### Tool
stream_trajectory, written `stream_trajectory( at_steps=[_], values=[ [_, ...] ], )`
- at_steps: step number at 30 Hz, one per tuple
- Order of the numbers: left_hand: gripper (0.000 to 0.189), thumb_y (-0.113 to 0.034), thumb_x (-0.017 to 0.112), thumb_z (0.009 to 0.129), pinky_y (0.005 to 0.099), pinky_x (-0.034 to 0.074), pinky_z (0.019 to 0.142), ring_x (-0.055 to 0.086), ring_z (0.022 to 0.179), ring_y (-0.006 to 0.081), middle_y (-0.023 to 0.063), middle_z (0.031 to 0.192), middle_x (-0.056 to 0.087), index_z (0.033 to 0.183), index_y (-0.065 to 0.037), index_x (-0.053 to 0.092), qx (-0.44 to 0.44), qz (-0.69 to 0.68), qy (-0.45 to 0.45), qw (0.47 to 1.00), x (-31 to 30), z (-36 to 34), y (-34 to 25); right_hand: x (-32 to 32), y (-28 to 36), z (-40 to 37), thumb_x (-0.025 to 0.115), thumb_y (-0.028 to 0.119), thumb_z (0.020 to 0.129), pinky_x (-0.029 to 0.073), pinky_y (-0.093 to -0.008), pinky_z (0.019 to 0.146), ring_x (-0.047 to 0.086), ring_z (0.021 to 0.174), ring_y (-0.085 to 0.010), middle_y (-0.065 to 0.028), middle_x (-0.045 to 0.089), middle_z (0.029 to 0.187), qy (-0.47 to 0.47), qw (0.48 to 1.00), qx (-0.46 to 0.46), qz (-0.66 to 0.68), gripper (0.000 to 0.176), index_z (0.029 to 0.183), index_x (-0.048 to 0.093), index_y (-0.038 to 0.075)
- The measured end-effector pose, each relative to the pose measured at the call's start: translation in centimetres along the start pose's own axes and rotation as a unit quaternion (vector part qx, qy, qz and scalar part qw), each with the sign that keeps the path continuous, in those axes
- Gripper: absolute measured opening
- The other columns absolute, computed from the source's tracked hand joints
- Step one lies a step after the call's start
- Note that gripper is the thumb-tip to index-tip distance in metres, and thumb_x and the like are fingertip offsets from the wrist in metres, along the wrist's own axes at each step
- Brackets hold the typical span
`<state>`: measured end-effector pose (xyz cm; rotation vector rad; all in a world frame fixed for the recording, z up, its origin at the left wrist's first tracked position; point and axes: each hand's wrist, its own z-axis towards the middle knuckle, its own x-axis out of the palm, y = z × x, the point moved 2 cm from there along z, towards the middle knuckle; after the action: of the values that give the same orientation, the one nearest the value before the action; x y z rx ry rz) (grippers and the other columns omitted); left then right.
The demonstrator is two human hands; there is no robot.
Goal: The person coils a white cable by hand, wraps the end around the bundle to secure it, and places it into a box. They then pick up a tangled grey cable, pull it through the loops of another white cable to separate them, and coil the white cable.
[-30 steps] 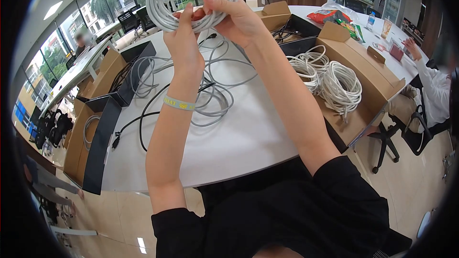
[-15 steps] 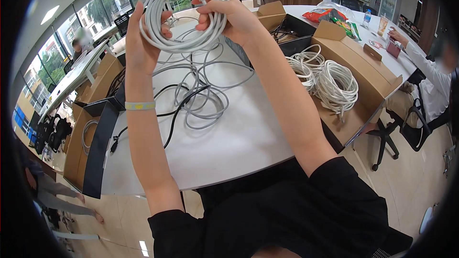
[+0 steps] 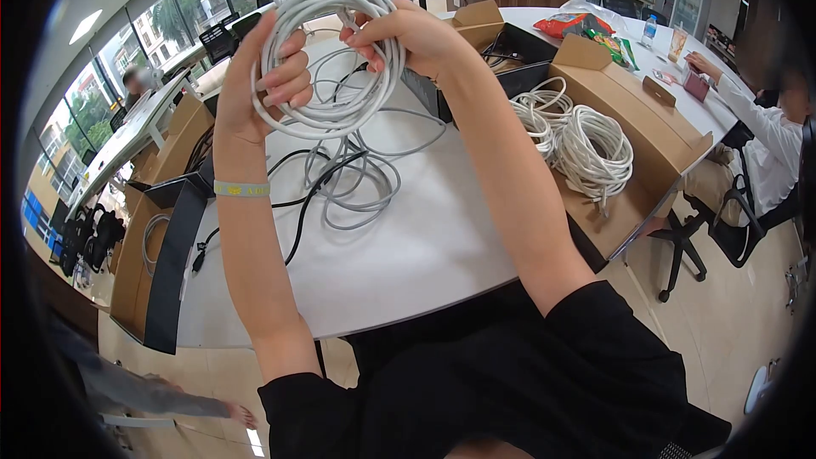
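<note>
A coil of white cable [image 3: 340, 123] is held up above the white table [image 3: 399, 263], its loops forming a ring. My left hand [image 3: 268, 76] wraps its fingers round the left side of the ring. On the right side, my right hand [image 3: 391, 34] pinches the loops near a cable end at the top. Below the coil, loose grey cable [image 3: 374, 195] lies tangled on the table. A black cable [image 3: 310, 195] crosses it and runs to a connector [image 3: 200, 257] at the left.
An open cardboard box [image 3: 646, 144] at the right contains coiled white cables [image 3: 595, 149]. Another open box [image 3: 136, 272] stands at the left. A seated person in a white sleeve [image 3: 744, 106] is at the far right, near snack bags [image 3: 574, 25]. Someone's hand [image 3: 244, 415] shows at lower left.
The coil has tilted and sits slightly lower, with my left fingers now folded over its side. At lower left, the other person's arm has moved right.
</note>
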<state>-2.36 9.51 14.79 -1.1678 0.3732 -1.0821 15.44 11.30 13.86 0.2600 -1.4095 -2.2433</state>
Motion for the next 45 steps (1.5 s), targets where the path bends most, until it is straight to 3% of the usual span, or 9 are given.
stream_trajectory(
  at_steps=[4,8,14,18,20,28,32,40,45],
  values=[
    [0.033,-0.031,0.047,0.088,0.0172,0.029,0.036,0.027,0.031,0.0012,-0.0086,0.042,0.028,0.062,-0.014,0.036,0.046,0.194,-0.237,0.951,-0.1,0.5,0.7,-0.3,-1.5,0.7,0.059,0.003,0.069,0.040,-0.0250,0.048,0.047,0.044,-0.0114,-0.0065,0.052,0.058,-0.067,0.997,0.001,-0.040,0.016,0.083,0.056,-0.004],
    [0.029,-0.032,0.063,0.077,0.0194,0.033,0.040,0.029,0.035,0.0030,-0.0071,0.046,0.032,0.069,-0.009,0.048,0.059,0.297,-0.275,0.912,-0.4,0.9,1.5,-1.1,-2.0,1.0,0.059,0.002,0.069,0.041,-0.0244,0.049,0.048,0.047,-0.0116,-0.0062,0.052,0.061,-0.094,0.993,0.010,-0.065,0.015,0.082,0.055,-0.005],
    [0.024,-0.028,0.057,0.083,0.0198,0.032,0.042,0.028,0.036,0.0019,-0.0083,0.046,0.030,0.069,-0.008,0.051,0.079,0.312,-0.264,0.909,-1.2,0.9,1.3,-1.0,-2.5,1.5,0.062,0.005,0.073,0.043,-0.0274,0.050,0.050,0.053,-0.0105,-0.0042,0.054,0.065,-0.101,0.994,-0.045,0.000,0.015,0.084,0.056,-0.004],
    [0.033,-0.025,0.049,0.087,0.0177,0.027,0.042,0.026,0.039,0.0009,-0.0101,0.051,0.026,0.111,-0.003,0.053,0.085,0.177,-0.232,0.953,-3.7,-0.2,0.7,-1.6,-1.5,1.0,0.065,0.017,0.075,0.046,-0.0306,0.058,0.055,0.063,-0.0121,-0.0043,0.058,0.072,0.071,0.987,-0.048,0.133,0.023,0.091,0.059,0.001],
    [0.022,-0.025,0.045,0.090,0.0165,0.026,0.041,0.025,0.038,0.0001,-0.0091,0.049,0.026,0.098,-0.006,0.053,0.060,0.071,-0.107,0.990,-6.3,-0.6,0.0,-0.6,-0.1,-0.1,0.063,0.025,0.078,0.045,-0.0342,0.066,0.057,0.071,-0.0154,-0.0046,0.060,0.077,0.089,0.951,-0.025,0.294,0.027,0.091,0.058,0.002],
    [0.023,-0.025,0.043,0.091,0.0157,0.027,0.043,0.024,0.039,-0.0006,-0.0084,0.049,0.025,0.089,-0.005,0.053,0.093,0.149,-0.159,0.971,-3.9,-1.1,-0.5,-0.2,0.9,1.1,0.058,0.007,0.076,0.045,-0.0344,0.059,0.055,0.065,-0.0177,-0.0091,0.059,0.078,0.022,0.940,-0.038,0.337,0.007,0.082,0.057,0.003],
    [0.026,-0.030,0.046,0.090,0.0149,0.029,0.044,0.024,0.039,-0.0002,-0.0083,0.050,0.024,0.084,-0.006,0.052,0.079,0.206,-0.197,0.955,-3.8,0.3,0.8,-0.1,3.8,-1.0,0.057,-0.006,0.067,0.039,-0.0243,0.047,0.048,0.053,-0.0101,-0.0026,0.052,0.062,-0.213,0.921,-0.238,0.223,0.009,0.070,0.055,0.002],
    [0.025,-0.033,0.052,0.087,0.0146,0.033,0.043,0.028,0.040,-0.0004,-0.0087,0.051,0.027,0.076,-0.012,0.046,0.032,0.061,-0.144,0.987,-3.7,2.3,2.2,3.8,7.1,-4.6,0.064,0.005,0.063,0.048,-0.0288,0.069,0.060,0.072,-0.0219,-0.0127,0.063,0.080,-0.114,0.838,-0.418,-0.332,0.017,0.080,0.068,0.005],
    [0.021,-0.029,0.049,0.088,0.0125,0.031,0.044,0.034,0.048,-0.0014,-0.0066,0.060,0.036,0.083,-0.009,0.049,0.132,0.138,-0.432,0.881,-0.1,1.3,2.1,4.4,5.6,-3.2,0.063,0.019,0.063,0.043,-0.0344,0.081,0.053,0.097,-0.0303,-0.0201,0.057,0.099,-0.047,0.779,-0.411,-0.471,0.022,0.084,0.069,0.012]
  ],
)
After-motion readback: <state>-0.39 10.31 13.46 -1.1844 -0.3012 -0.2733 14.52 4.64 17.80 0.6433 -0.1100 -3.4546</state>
